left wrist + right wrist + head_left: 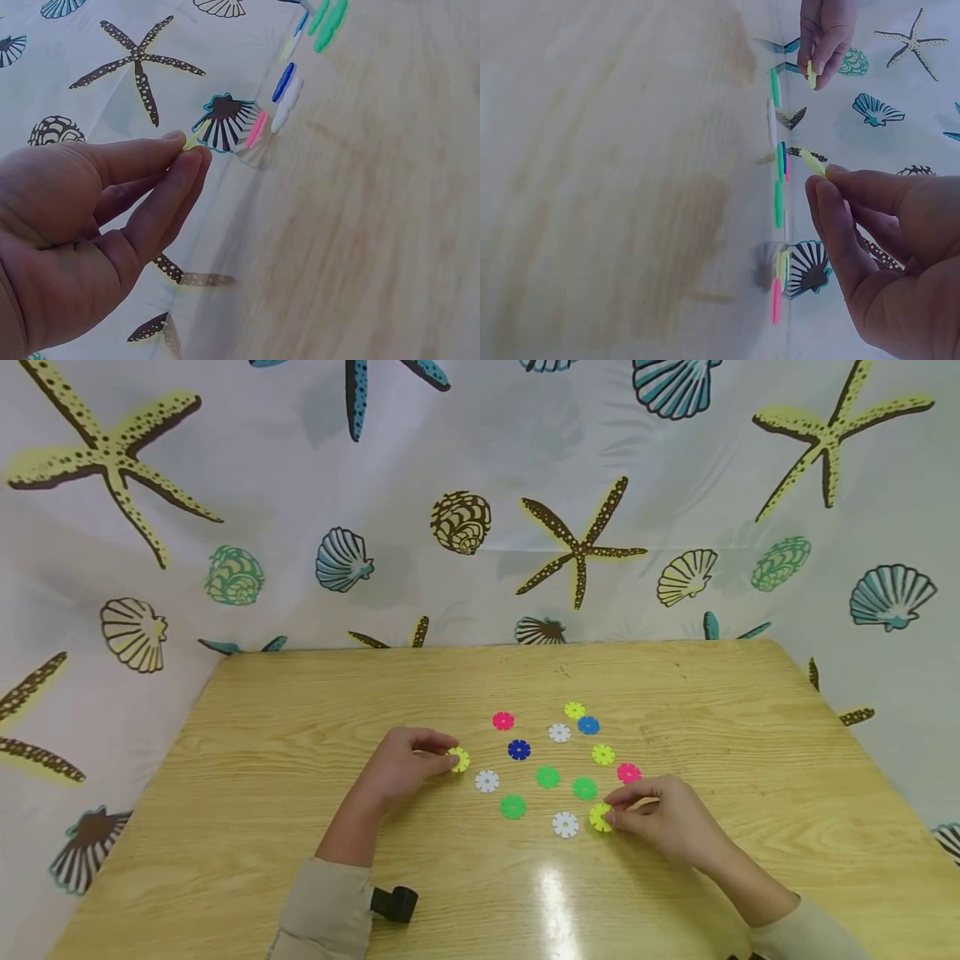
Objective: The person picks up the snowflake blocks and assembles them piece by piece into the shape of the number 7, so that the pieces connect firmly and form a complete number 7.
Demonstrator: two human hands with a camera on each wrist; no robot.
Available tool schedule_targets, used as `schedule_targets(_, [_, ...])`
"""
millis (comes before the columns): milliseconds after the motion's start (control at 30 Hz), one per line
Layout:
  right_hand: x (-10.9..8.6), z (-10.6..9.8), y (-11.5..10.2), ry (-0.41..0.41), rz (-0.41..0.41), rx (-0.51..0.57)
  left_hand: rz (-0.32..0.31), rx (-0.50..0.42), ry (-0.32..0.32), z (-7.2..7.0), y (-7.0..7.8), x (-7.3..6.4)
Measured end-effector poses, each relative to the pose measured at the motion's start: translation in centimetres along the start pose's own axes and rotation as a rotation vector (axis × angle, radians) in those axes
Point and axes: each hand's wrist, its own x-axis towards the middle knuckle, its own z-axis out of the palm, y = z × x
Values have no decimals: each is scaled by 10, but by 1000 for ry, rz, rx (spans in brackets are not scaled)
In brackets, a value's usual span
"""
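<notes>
My left hand (405, 766) pinches a yellow notched disc (460, 759) between thumb and fingertips, at the left of a group of similar discs. The same disc (196, 136) shows edge-on in the left wrist view. At the group's lower right, my right hand (670, 820) pinches another yellow notched disc (599, 817); in the right wrist view this disc (813, 163) stands above the table surface. Nearest the left hand lies a white disc (487, 781). A white disc (566, 825) and a pink disc (628, 773) lie near the right hand.
Between the hands, on the wooden table (285, 718), lie several more discs, among them a green disc (513, 807), a dark blue disc (519, 749) and a pink disc (503, 721). Behind the table hangs a shell-and-starfish cloth (420, 460). A black strap mount (395, 903) sits on the left sleeve.
</notes>
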Motion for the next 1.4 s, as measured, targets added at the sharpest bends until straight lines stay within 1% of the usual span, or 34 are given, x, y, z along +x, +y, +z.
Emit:
schedule_targets(133, [4, 1, -4, -7, -26, 16, 21, -27, -9, -1, -1, 0])
schedule_targets(367, [12, 6, -11, -29, -29, 111, 21, -51, -17, -1, 4, -2])
schedule_targets(500, [15, 8, -14, -29, -32, 116, 23, -57, -19, -1, 5, -3])
schedule_targets(700, [19, 12, -19, -31, -26, 143, 31, -87, -45, 0, 6, -3])
schedule_targets(833, [23, 15, -23, -23, -37, 157, 20, -103, -33, 1, 6, -3])
schedule_targets(1067, [31, 22, -30, -16, -48, 162, 46, -142, -63, 2, 9, -5])
schedule_targets(1267, [36, 24, -40, -3, -48, 166, 45, -155, -66, 2, 10, -7])
schedule_targets(1400, [40, 25, -43, -2, -76, 163, 62, -166, -73, 2, 11, -7])
